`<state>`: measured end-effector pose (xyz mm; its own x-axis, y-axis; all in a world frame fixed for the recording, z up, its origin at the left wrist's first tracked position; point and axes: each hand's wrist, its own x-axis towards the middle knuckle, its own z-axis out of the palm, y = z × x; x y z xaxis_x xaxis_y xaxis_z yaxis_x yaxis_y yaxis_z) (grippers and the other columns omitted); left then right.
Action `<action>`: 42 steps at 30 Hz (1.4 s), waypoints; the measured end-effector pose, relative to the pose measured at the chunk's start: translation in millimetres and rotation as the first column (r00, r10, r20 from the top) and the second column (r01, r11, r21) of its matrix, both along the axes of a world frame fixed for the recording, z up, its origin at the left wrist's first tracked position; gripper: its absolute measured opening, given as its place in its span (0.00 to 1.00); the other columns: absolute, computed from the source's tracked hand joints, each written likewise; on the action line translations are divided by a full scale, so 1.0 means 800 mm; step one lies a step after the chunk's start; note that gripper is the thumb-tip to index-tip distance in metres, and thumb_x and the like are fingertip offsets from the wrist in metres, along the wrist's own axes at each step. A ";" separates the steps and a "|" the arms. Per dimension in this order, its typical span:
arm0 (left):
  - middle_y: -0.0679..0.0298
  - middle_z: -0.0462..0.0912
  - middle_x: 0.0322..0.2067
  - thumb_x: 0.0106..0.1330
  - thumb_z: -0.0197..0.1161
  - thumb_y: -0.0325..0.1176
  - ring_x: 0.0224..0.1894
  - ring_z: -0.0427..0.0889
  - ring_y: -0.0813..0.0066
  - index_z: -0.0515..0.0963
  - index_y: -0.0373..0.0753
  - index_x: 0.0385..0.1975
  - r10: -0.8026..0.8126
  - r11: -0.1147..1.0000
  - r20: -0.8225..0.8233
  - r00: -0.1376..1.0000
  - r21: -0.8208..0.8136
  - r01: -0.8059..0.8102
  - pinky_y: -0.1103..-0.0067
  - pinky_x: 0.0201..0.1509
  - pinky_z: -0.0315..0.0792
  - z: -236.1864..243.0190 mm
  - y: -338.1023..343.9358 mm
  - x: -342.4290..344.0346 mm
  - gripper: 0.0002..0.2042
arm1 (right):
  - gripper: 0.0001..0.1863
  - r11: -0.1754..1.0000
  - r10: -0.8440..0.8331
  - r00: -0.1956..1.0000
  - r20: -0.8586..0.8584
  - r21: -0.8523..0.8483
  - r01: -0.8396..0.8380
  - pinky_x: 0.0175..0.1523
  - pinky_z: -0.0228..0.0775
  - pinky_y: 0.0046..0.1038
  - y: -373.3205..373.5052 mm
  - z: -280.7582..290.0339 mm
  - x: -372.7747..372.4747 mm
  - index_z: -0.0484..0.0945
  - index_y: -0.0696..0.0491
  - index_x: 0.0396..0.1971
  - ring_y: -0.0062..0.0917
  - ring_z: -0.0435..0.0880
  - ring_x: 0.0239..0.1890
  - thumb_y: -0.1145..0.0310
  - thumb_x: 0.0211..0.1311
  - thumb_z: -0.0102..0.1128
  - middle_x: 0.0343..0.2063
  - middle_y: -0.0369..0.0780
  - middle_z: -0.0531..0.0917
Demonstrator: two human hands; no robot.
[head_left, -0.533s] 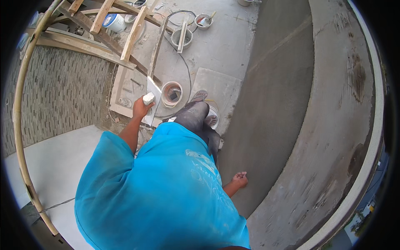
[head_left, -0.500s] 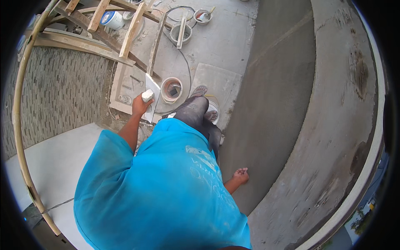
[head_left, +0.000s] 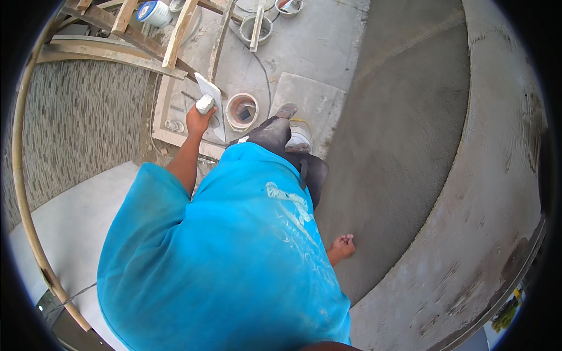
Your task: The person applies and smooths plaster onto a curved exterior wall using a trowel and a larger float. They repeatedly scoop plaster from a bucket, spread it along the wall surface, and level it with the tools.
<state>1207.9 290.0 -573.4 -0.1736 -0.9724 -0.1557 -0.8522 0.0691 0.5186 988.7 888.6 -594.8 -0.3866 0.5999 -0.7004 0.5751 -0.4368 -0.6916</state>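
Observation:
My left hand (head_left: 200,119) is closed round the grip of a white plastering float (head_left: 211,93), whose flat plate is tilted on edge. A pale block-like end (head_left: 205,104) of the grip shows above the fingers. Just right of the float stands a bucket (head_left: 242,112) with a dark object inside. My right hand (head_left: 343,247) is low at my right side, with its fingers curled and nothing visible in them. It is over or beside a band of smooth grey plaster (head_left: 398,146); whether it touches the plaster I cannot tell.
Wooden framing (head_left: 134,35) crosses the upper left, with a bent pole (head_left: 23,175) along the left. A white bucket (head_left: 304,137) is by my legs. Farther off are a blue-and-white pail (head_left: 154,13) and a grey bucket (head_left: 263,32) with a board across it. A cable (head_left: 264,73) lies on the floor.
The view has shifted slightly. My left hand has raised and tilted the float a little. My right knee has swung outward, and its foot is now hidden. The right hand stays curled.

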 end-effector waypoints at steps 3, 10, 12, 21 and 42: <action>0.54 0.87 0.42 0.53 0.78 0.46 0.48 0.86 0.60 0.82 0.34 0.47 0.047 0.997 -0.043 0.998 -0.065 -0.050 0.69 0.51 0.76 -0.023 -0.038 -0.018 0.26 | 0.11 0.995 0.076 0.997 0.008 0.065 -0.076 0.34 0.68 0.27 -0.011 0.007 0.001 0.75 0.65 0.40 0.26 0.77 0.32 0.75 0.69 0.43 0.33 0.42 0.80; 0.53 0.88 0.40 0.51 0.79 0.46 0.44 0.87 0.59 0.83 0.33 0.44 0.105 0.992 -0.280 0.954 -0.035 -0.119 0.68 0.49 0.76 -0.096 -0.133 -0.088 0.26 | 0.09 0.956 0.054 0.998 -0.014 0.288 -0.048 0.30 0.67 0.27 -0.045 0.025 0.003 0.75 0.66 0.35 0.27 0.77 0.27 0.76 0.68 0.46 0.29 0.44 0.80; 0.53 0.88 0.40 0.54 0.78 0.42 0.45 0.87 0.60 0.83 0.33 0.43 0.051 0.993 -0.221 0.974 -0.088 -0.072 0.69 0.49 0.77 -0.139 -0.174 -0.121 0.22 | 0.09 0.949 -0.076 0.974 -0.213 0.286 0.136 0.28 0.65 0.24 -0.057 0.010 0.003 0.74 0.67 0.33 0.26 0.76 0.25 0.77 0.68 0.47 0.29 0.44 0.80; 0.56 0.87 0.36 0.60 0.73 0.34 0.39 0.86 0.70 0.81 0.34 0.42 -0.339 0.925 -0.357 0.871 0.043 0.378 0.74 0.45 0.77 -0.430 -0.319 -0.314 0.14 | 0.27 -0.696 0.245 0.937 0.249 0.718 -0.009 0.55 0.75 0.37 -0.274 -0.047 -0.159 0.66 0.55 0.63 0.33 0.69 0.60 0.55 0.72 0.55 0.55 0.44 0.69; 0.54 0.87 0.41 0.59 0.74 0.40 0.45 0.87 0.62 0.81 0.36 0.45 -0.299 0.939 -0.035 0.954 0.165 0.301 0.70 0.50 0.76 -0.451 -0.398 -0.223 0.19 | 0.10 -0.981 0.150 0.906 0.395 0.170 0.089 0.74 0.44 0.36 -0.346 -0.030 -0.400 0.86 0.31 0.41 0.26 0.62 0.67 0.49 0.67 0.57 0.59 0.30 0.73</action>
<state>1029.5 -28.3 -934.2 -0.4557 -0.8353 -0.3074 -0.8001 0.2330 0.5528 668.9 611.8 -618.6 -0.5869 -0.5634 0.5815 0.1964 0.5977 0.7773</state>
